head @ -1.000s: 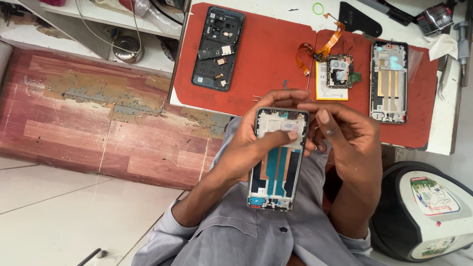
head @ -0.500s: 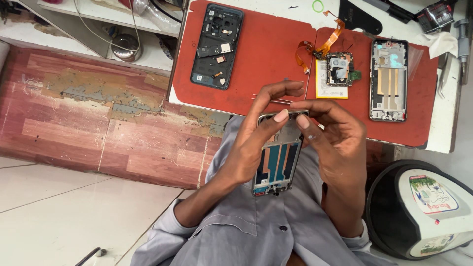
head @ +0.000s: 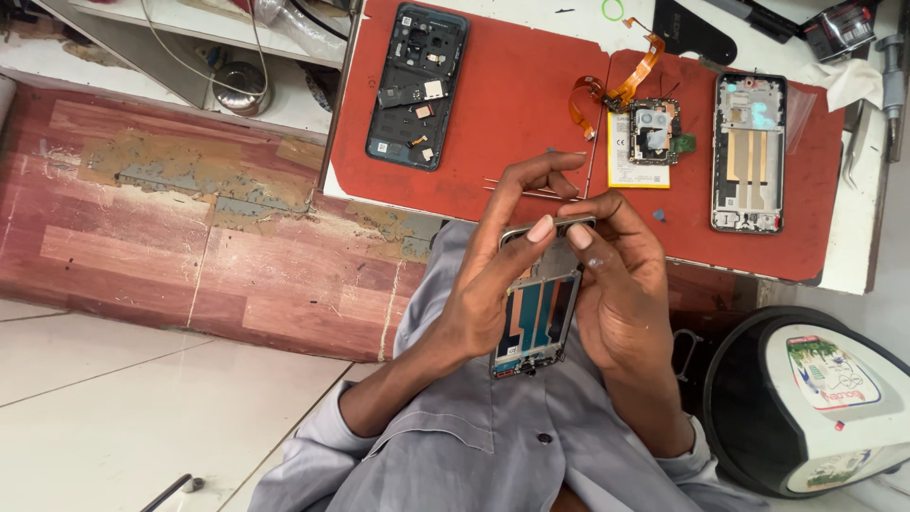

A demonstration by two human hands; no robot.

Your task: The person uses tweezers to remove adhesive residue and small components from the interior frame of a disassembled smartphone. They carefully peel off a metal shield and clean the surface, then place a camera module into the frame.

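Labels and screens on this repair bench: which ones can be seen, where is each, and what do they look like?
Yellow label: a rectangle on the red mat, under a small circuit board.
Round sticker: green and white, on the helmet at lower right.
Phone frame: held by the left hand and the right hand; no lit screen.

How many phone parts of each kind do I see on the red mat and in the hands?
Phone frames: 2, one in the hands, one on the red mat
Dark back housing: 1
Circuit board: 1
Orange flex cable: 1
Total: 5
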